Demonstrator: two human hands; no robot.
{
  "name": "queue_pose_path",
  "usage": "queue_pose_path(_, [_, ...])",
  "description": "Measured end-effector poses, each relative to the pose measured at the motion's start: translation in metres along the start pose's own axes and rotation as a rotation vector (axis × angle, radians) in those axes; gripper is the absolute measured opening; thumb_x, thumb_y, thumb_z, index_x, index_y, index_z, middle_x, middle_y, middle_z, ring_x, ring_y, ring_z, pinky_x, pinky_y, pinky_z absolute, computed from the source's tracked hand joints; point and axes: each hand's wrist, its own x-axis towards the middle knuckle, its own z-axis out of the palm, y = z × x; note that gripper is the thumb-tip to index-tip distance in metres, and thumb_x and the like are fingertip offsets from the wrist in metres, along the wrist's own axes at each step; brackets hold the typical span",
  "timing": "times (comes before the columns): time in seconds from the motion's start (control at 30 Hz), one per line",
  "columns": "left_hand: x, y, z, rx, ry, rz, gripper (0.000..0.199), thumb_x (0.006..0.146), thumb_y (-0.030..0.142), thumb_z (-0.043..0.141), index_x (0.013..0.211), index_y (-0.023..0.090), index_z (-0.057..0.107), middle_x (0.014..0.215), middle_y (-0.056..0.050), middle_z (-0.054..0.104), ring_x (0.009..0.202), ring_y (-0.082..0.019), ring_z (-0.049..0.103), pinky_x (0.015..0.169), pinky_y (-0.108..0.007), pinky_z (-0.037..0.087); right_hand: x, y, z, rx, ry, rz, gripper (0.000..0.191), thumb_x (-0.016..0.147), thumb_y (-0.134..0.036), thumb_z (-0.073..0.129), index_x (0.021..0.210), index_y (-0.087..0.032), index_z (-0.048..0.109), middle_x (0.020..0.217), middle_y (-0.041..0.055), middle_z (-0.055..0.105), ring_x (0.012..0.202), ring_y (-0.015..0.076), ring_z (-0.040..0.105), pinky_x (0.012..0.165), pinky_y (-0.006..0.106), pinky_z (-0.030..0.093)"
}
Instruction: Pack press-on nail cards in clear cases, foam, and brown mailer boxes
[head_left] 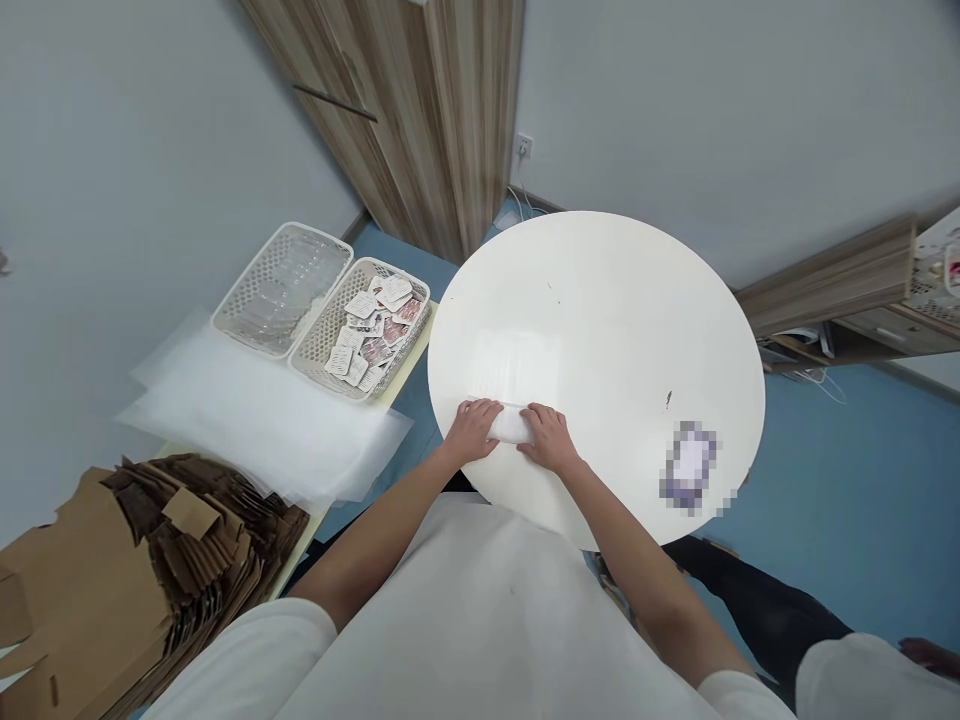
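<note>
At the near edge of the round white table (600, 300), both hands grip a small white roll (511, 424) that looks like wrapped foam sheet. My left hand (472, 428) curls around its left end, fingers on top. Around the right end my right hand (549, 436) is closed in the same way. The roll lies on or just over the tabletop, and whatever is inside it is hidden. To the left, on a side table, lies a stack of thin white foam sheets (277, 410).
Behind the sheets stand a basket (360, 330) of small printed packets and a basket (285, 290) of clear plastic pieces. Flattened brown cardboard boxes (112, 580) are piled at lower left. A pixelated purple object (688, 465) lies on the table's right. Another person's leg (765, 600) is at lower right.
</note>
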Motion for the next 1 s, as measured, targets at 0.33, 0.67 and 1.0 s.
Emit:
queue_pose_path(0.33, [-0.002, -0.004, -0.016, -0.062, -0.073, 0.001, 0.053, 0.063, 0.036, 0.056, 0.114, 0.023, 0.049, 0.112, -0.007, 0.056, 0.105, -0.027, 0.047, 0.095, -0.042, 0.020, 0.000, -0.004, -0.021, 0.116, -0.131, 0.020, 0.051, 0.066, -0.041, 0.060, 0.111, -0.022, 0.047, 0.112, 0.0078, 0.053, 0.100, 0.0251, 0.047, 0.083, 0.038, 0.033])
queue_pose_path(0.67, [-0.001, -0.027, -0.033, -0.294, -0.143, -0.123, 0.043, 0.079, 0.052, 0.037, 0.101, 0.022, 0.059, 0.107, -0.004, 0.060, 0.099, -0.021, 0.053, 0.079, -0.028, 0.039, 0.017, 0.001, -0.040, 0.466, -0.171, 0.136, 0.038, 0.076, -0.054, 0.045, 0.098, -0.026, 0.060, 0.110, 0.0041, 0.056, 0.098, 0.0200, 0.053, 0.080, 0.032, 0.041])
queue_pose_path(1.0, [0.006, -0.055, -0.019, -0.210, -0.004, -0.362, 0.033, 0.083, 0.041, 0.035, 0.074, 0.018, 0.058, 0.072, -0.005, 0.059, 0.071, -0.019, 0.056, 0.062, -0.028, 0.039, 0.039, 0.000, -0.020, 0.537, 0.013, 0.348, 0.033, 0.077, -0.052, 0.041, 0.086, -0.023, 0.054, 0.086, 0.0029, 0.057, 0.078, 0.0186, 0.053, 0.066, 0.030, 0.042])
